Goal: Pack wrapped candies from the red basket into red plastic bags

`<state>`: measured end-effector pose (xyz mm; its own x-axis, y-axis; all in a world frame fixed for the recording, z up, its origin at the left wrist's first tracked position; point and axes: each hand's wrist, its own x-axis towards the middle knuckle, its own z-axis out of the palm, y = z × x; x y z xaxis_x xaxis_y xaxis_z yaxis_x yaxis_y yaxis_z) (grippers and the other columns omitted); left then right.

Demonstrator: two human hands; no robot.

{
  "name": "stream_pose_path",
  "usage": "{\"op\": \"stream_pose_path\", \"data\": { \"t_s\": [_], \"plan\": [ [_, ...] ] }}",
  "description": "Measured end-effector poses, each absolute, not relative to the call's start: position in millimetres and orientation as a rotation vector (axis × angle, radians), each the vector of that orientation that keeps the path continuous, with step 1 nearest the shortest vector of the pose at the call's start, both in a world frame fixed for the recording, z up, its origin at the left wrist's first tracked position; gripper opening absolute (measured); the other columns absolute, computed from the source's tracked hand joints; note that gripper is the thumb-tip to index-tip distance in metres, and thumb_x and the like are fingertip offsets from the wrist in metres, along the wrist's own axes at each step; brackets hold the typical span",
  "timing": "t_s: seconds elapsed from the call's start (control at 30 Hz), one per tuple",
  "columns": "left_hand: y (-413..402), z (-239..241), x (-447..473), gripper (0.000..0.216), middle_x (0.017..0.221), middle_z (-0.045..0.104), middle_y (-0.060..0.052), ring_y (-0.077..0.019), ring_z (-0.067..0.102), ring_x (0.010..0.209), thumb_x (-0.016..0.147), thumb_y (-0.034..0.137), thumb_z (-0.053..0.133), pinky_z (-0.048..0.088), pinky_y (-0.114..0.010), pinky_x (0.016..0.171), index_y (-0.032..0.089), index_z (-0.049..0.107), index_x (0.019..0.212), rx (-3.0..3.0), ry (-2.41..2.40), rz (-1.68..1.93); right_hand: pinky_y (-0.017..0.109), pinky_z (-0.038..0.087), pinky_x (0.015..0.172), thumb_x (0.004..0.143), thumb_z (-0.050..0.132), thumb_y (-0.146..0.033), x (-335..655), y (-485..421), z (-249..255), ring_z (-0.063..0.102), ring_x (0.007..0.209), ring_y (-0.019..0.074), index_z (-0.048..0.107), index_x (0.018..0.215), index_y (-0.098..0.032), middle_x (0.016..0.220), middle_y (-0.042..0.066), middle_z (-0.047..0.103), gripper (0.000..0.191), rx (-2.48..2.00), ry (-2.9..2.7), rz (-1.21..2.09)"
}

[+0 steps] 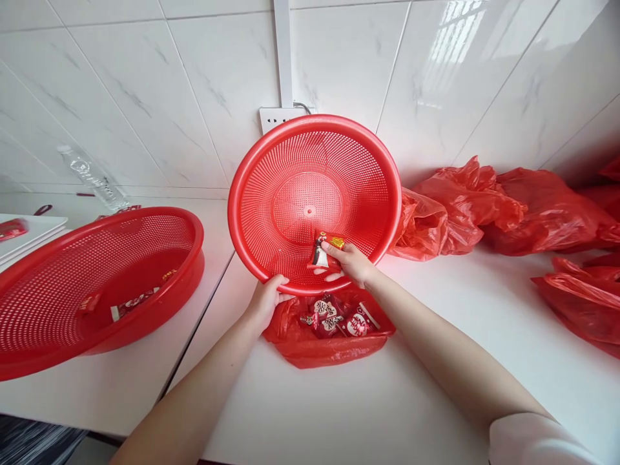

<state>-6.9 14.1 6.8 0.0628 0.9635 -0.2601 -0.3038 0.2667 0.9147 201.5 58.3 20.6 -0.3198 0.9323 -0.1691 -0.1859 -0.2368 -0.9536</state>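
Note:
A round red plastic colander [310, 155] is tilted toward me in the middle of the table. My left hand [268, 298] grips its near rim at the lower left. Inside the colander, my right hand [349, 261] is closed on a red candy packet [321, 253] with black, white and yellow print; more than one packet may be in the fingers. Right below the rim lies an open red plastic bag [329, 352]. Several dark red candy packets [359, 323] with white print show in its mouth; the colander hides its far side.
On the left stands another red colander [194, 258] with a few packets inside. A clear plastic bottle [94, 179] leans behind it. Several filled red bags [547, 206] line the right side. A power strip [276, 116] is at the tiled wall. A seam crosses the tabletop.

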Motion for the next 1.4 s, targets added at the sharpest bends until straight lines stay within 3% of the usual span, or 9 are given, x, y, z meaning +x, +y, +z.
{"op": "stream_pose_path", "data": {
  "t_s": [0.13, 0.43, 0.6, 0.67, 0.77, 0.83, 1.03, 1.27, 1.4],
  "plan": [
    [14.2, 6.2, -6.5, 0.013, 0.093, 0.070, -0.008, -0.0239, 0.068, 0.092, 0.070, 0.020, 0.063, 0.055, -0.042, 0.086, 0.014, 0.062, 0.081, 0.788, 1.064, 1.124, 0.028, 0.060, 0.050, 0.085, 0.057, -0.057, 201.9, 57.9, 23.3, 0.073, 0.074, 0.0223, 0.065, 0.098, -0.016, 0.091, 0.011, 0.074, 0.044, -0.949, -1.116, 1.709],
    [16.7, 2.5, -7.1, 0.017, 0.096, 0.070, -0.010, -0.0252, 0.068, 0.093, 0.069, 0.021, 0.064, 0.056, -0.044, 0.085, 0.013, 0.062, 0.084, 0.798, 1.074, 1.117, 0.027, 0.060, 0.052, 0.081, 0.060, -0.062, 205.2, 54.6, 27.5, 0.072, 0.059, 0.0213, 0.066, 0.072, -0.012, 0.063, 0.010, 0.070, 0.051, -0.905, -1.283, 1.596],
    [16.5, 6.8, -4.8, 0.015, 0.090, 0.070, -0.009, -0.0249, 0.068, 0.089, 0.067, 0.020, 0.064, 0.055, -0.045, 0.085, 0.012, 0.062, 0.079, 0.780, 1.068, 1.141, 0.027, 0.059, 0.048, 0.086, 0.047, -0.067, 214.7, 53.2, 41.2, 0.073, 0.065, 0.0217, 0.066, 0.100, -0.015, 0.087, 0.013, 0.074, 0.058, -0.919, -1.133, 1.674],
    [16.9, 6.6, -4.9, 0.012, 0.087, 0.069, -0.007, -0.0243, 0.067, 0.089, 0.066, 0.020, 0.064, 0.055, -0.046, 0.085, 0.013, 0.060, 0.075, 0.775, 1.060, 1.147, 0.024, 0.060, 0.050, 0.084, 0.054, -0.064, 218.9, 51.8, 47.0, 0.074, 0.071, 0.0209, 0.065, 0.107, -0.016, 0.097, 0.012, 0.073, 0.054, -0.862, -1.123, 1.686],
    [17.5, 5.3, -5.2, 0.011, 0.081, 0.067, -0.005, -0.0226, 0.067, 0.086, 0.066, 0.020, 0.064, 0.055, -0.045, 0.085, 0.013, 0.059, 0.073, 0.775, 1.087, 1.152, 0.020, 0.060, 0.058, 0.074, 0.077, -0.042, 221.6, 48.7, 51.6, 0.074, 0.075, 0.0184, 0.068, 0.098, -0.015, 0.093, 0.009, 0.073, 0.038, -0.826, -1.219, 1.602],
    [17.6, 4.5, -5.2, 0.012, 0.081, 0.066, -0.005, -0.0221, 0.066, 0.085, 0.067, 0.020, 0.064, 0.055, -0.044, 0.085, 0.013, 0.061, 0.075, 0.779, 1.092, 1.145, 0.021, 0.060, 0.060, 0.071, 0.080, -0.036, 219.9, 46.0, 51.9, 0.074, 0.074, 0.0184, 0.068, 0.093, -0.014, 0.086, 0.007, 0.073, 0.033, -0.812, -1.289, 1.538],
    [16.7, 2.7, -5.2, 0.015, 0.087, 0.068, -0.007, -0.0236, 0.067, 0.090, 0.068, 0.021, 0.064, 0.055, -0.043, 0.085, 0.013, 0.063, 0.080, 0.769, 1.086, 1.134, 0.027, 0.060, 0.059, 0.070, 0.079, -0.035, 207.9, 39.2, 52.1, 0.070, 0.062, 0.0160, 0.067, 0.084, -0.012, 0.074, 0.004, 0.070, 0.029, -0.788, -1.393, 1.357],
    [16.8, 0.6, -7.7, 0.018, 0.091, 0.069, -0.007, -0.0246, 0.067, 0.092, 0.070, 0.022, 0.064, 0.055, -0.044, 0.085, 0.014, 0.064, 0.086, 0.789, 1.058, 1.109, 0.019, 0.048, 0.042, 0.069, 0.078, -0.043, 207.5, 52.4, 35.3, 0.069, 0.062, 0.0152, 0.063, 0.097, -0.016, 0.089, 0.006, 0.072, 0.042, -0.883, -1.331, 1.274],
    [16.3, 1.0, -6.2, 0.014, 0.088, 0.068, -0.006, -0.0237, 0.068, 0.090, 0.069, 0.022, 0.064, 0.055, -0.044, 0.085, 0.014, 0.062, 0.080, 0.778, 1.076, 1.130, 0.021, 0.051, 0.051, 0.074, 0.071, -0.054, 209.4, 60.1, 25.1, 0.071, 0.070, 0.0177, 0.068, 0.092, -0.015, 0.087, 0.008, 0.073, 0.043, -0.903, -1.265, 1.362]
  ]
}}
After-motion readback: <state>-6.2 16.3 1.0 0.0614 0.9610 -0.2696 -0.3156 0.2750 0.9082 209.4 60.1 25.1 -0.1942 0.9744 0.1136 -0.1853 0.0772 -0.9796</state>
